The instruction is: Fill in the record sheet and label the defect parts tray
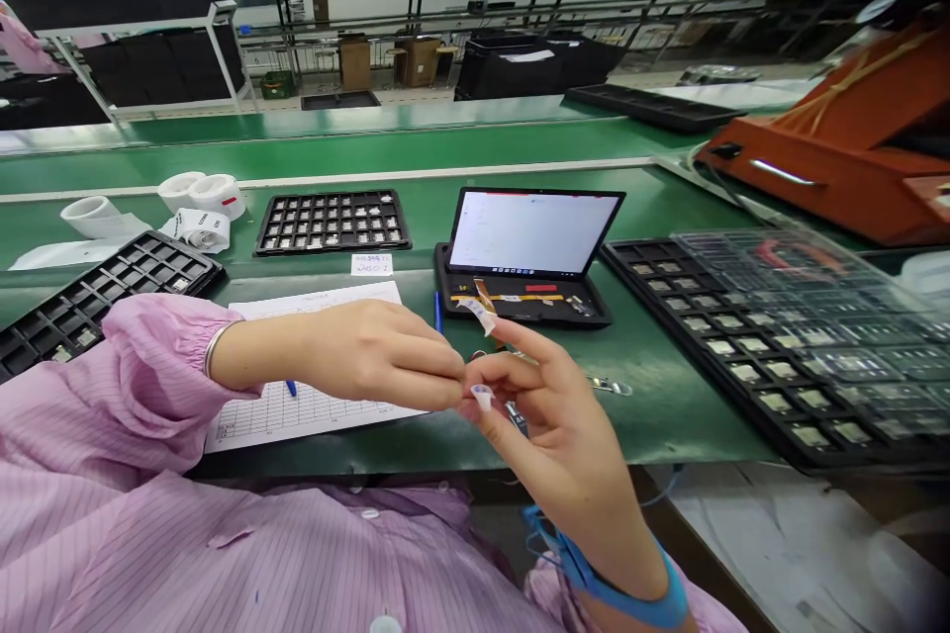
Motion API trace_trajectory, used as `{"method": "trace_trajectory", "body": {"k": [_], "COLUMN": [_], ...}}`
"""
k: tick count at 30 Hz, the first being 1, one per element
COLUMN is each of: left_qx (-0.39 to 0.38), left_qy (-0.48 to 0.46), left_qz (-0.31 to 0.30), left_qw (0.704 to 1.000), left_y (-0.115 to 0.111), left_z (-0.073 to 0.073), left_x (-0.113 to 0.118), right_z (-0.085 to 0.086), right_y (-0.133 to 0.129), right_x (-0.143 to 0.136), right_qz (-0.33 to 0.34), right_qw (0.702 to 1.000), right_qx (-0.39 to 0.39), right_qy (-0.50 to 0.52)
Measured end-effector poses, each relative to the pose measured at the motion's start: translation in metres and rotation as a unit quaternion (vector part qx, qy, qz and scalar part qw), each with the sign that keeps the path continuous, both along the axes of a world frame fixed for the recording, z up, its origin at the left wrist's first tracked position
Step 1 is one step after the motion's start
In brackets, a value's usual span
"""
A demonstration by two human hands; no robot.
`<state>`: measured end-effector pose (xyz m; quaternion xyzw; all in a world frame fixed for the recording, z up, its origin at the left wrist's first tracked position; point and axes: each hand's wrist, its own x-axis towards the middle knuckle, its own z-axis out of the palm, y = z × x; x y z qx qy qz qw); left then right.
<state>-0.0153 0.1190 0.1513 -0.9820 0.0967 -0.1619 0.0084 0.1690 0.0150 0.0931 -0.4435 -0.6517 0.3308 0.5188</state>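
My left hand [386,356], coming from a pink sleeve with a bracelet, is closed. Its fingertips meet those of my right hand [553,415] over the bench front, and what lies between them is hidden. A blue strap circles my right wrist. One small white printed strip [476,315] sits at my right index fingertip; a second white piece [482,397] is at the thumb tip. Below the bent right fingers shows a small dark part [517,418], mostly covered. Behind the hands, a lit tablet-like screen [530,232] leans in a black fixture [586,312] with an orange-brown flex cable [484,297].
A printed form [252,425] lies under my left forearm. Black trays of small parts stand at left [111,287], back [333,223] and right [712,346], the right one partly under clear plastic trays [853,316]. White rolls [200,193] and an orange machine [838,138] stand farther back.
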Motion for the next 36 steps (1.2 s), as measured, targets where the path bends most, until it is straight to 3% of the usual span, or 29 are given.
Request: {"method": "trace_trajectory", "body": {"k": [7, 13, 19, 22, 26, 28, 29, 30, 32, 34, 36], "left_qx": [-0.062, -0.245, -0.336, -0.484, -0.736, -0.815, -0.835, -0.845, -0.846, -0.835, -0.837], "left_qy": [-0.005, -0.086, -0.065, -0.068, -0.050, -0.021, -0.016, -0.019, -0.040, -0.050, 0.006], "left_qz": [0.027, 0.068, 0.150, 0.217, 0.236, 0.230, 0.237, 0.249, 0.274, 0.285, 0.252], "left_qw": [0.998, 0.963, 0.927, 0.845, 0.632, 0.531, 0.495, 0.472, 0.457, 0.468, 0.486], "left_y": [0.005, 0.002, -0.010, -0.017, -0.016, -0.009, -0.003, 0.004, 0.019, 0.033, 0.041], "left_z": [-0.005, -0.010, -0.019, -0.029, -0.043, -0.049, -0.053, -0.056, -0.062, -0.066, -0.068], "left_x": [-0.007, -0.006, 0.000, 0.005, 0.014, 0.017, 0.017, 0.017, 0.015, 0.011, 0.009], "right_z": [-0.001, -0.005, -0.012, -0.022, -0.047, -0.058, -0.063, -0.066, -0.070, -0.072, -0.071], "right_y": [-0.005, 0.001, 0.005, 0.005, 0.009, 0.011, 0.011, 0.012, 0.012, 0.016, 0.023], "right_x": [-0.002, -0.004, -0.014, -0.017, -0.016, -0.015, -0.015, -0.015, -0.017, -0.019, -0.020], "right_qz": [0.011, -0.106, -0.180, -0.251, -0.324, -0.323, -0.309, -0.288, -0.236, -0.203, -0.204], "right_qw": [1.000, 0.990, 0.979, 0.959, 0.898, 0.881, 0.882, 0.885, 0.891, 0.899, 0.917], "right_qx": [-0.013, 0.098, 0.089, 0.126, 0.263, 0.297, 0.304, 0.312, 0.329, 0.327, 0.292], "right_qy": [0.017, -0.006, -0.024, -0.032, -0.140, -0.176, -0.185, -0.189, -0.204, -0.207, -0.180]}}
